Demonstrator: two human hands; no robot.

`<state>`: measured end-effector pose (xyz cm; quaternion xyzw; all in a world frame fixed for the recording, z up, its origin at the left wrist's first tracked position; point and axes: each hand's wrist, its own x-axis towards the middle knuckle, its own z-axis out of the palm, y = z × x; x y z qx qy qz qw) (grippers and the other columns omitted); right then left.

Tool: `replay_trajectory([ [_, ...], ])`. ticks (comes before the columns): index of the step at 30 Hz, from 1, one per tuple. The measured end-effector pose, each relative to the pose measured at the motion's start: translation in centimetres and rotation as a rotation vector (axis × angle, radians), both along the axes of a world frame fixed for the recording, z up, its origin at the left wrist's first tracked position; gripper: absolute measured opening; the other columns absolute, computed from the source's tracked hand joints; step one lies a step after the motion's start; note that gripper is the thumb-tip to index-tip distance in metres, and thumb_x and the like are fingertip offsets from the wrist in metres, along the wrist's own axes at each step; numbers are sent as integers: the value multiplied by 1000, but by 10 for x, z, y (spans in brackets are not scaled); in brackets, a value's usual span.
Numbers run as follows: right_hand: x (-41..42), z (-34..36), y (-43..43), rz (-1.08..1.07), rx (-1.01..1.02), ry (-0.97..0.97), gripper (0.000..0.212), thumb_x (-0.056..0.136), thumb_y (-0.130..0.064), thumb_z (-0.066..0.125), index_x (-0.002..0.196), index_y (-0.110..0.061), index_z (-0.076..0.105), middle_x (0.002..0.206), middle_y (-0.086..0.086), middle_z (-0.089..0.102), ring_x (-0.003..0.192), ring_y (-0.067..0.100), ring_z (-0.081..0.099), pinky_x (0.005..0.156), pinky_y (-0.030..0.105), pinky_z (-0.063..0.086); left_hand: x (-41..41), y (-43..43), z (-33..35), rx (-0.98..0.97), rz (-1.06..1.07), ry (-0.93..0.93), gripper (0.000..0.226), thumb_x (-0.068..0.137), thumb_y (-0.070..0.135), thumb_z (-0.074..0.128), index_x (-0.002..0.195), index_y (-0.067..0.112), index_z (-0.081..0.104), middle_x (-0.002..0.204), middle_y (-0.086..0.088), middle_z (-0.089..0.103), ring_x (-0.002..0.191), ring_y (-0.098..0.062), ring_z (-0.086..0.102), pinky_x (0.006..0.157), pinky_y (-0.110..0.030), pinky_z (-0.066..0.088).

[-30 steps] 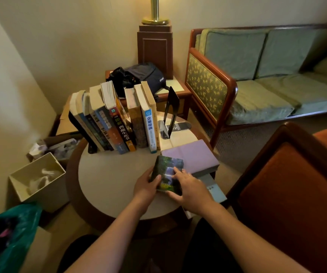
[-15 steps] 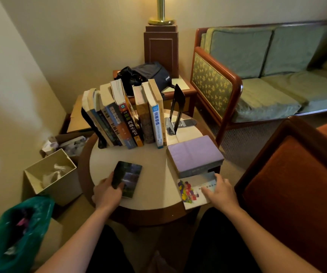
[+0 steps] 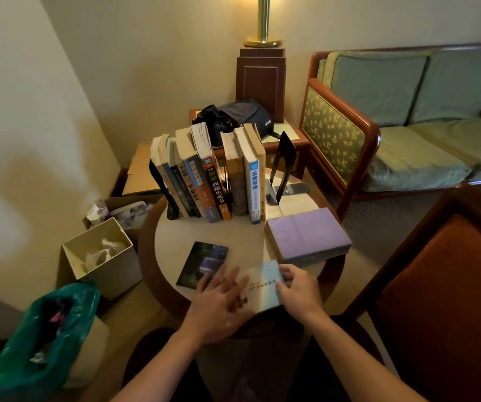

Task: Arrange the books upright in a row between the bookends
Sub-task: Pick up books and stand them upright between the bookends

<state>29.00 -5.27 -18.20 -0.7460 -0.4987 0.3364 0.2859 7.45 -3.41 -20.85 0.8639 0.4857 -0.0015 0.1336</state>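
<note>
Several books (image 3: 213,178) stand leaning in a row on the round table (image 3: 242,236), between a black bookend at the left (image 3: 165,195) and a black bookend at the right (image 3: 282,166). A thick purple book (image 3: 309,233) lies flat at the right. A thin dark book (image 3: 203,264) lies flat near the front. At the front edge a pale blue and white book (image 3: 262,284) is tilted; my right hand (image 3: 300,291) grips its right edge, and my left hand (image 3: 219,303) lies flat on its left part with fingers spread.
An orange armchair (image 3: 442,300) stands close at the right, a green sofa (image 3: 407,117) behind it. A black bag (image 3: 239,117) sits on a side table behind the books. A white bin (image 3: 103,256), cardboard boxes and a green bag (image 3: 42,332) are on the floor at left.
My left hand has let go of the thin dark book, which now lies flat, and moved right. My right hand has pulled the pale blue book out from under the purple one.
</note>
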Motion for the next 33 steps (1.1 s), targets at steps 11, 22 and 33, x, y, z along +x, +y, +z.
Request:
replay_trajectory([
  [11,23,21,21,91,260,-201,15,92,-12,67,103,-17,76,93,-5,75,83,5,67,70,10,48,6,10,-8,-45,48,130,64,100,63,16,155,44,-9,164,6,-17,152,-20,-16,121,-42,-16],
  [22,110,31,51,-155,179,-272,37,94,-22,68,130,-12,63,132,10,62,118,28,59,93,39,51,39,29,-2,-112,334,-22,65,100,49,38,159,31,16,168,1,3,154,-26,-3,124,-47,-6],
  [33,137,26,78,-173,-6,-44,75,89,-32,75,152,-12,39,150,10,48,135,30,48,103,43,47,123,83,26,-377,463,-666,42,98,44,57,136,28,52,136,7,59,126,-15,54,93,-28,45],
])
